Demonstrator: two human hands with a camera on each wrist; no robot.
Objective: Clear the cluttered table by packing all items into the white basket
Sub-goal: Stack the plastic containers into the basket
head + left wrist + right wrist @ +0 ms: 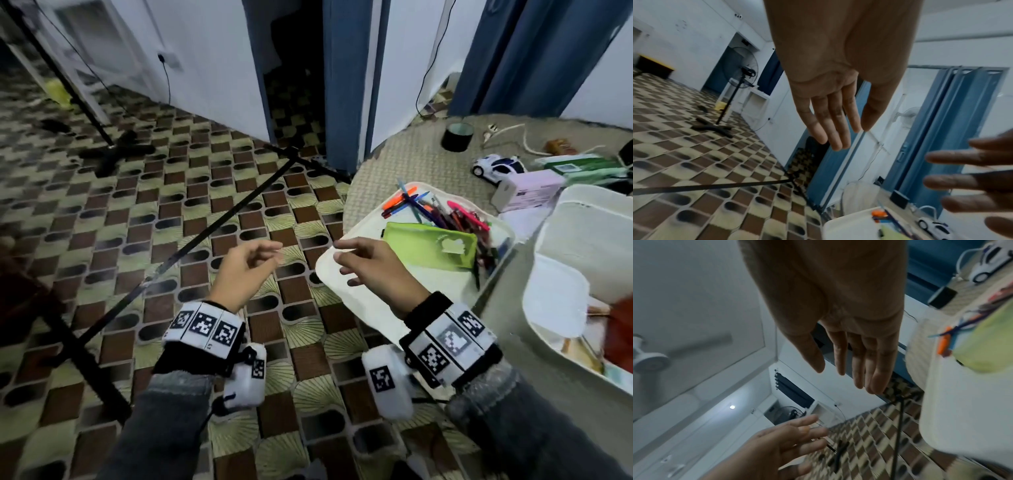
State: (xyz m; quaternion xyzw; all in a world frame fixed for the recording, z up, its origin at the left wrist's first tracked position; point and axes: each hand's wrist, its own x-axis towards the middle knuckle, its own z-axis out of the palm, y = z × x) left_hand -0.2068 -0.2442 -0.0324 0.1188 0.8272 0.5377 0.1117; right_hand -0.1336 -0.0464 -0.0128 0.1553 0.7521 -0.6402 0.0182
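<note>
Head view: two hands, one tray (346, 274), one green pouch (428, 245), one heap of pens (455, 214), too tangled to count, one toy car (498, 166), one black cup (457, 137), one pink box (529, 192), one white basket (579, 219) at the counter's (404, 161) right edge. The left hand (245, 270) hangs over the floor, fingers loosely bent, holding nothing. The right hand (376, 270) hovers over the tray's near-left corner, fingers relaxed and empty; the basket lies well right of them.

Left wrist view: left fingers (836, 129) are straight and free.

Right wrist view: right fingers (859, 363) are straight and free, with the tray (953, 410) to their right.
</note>
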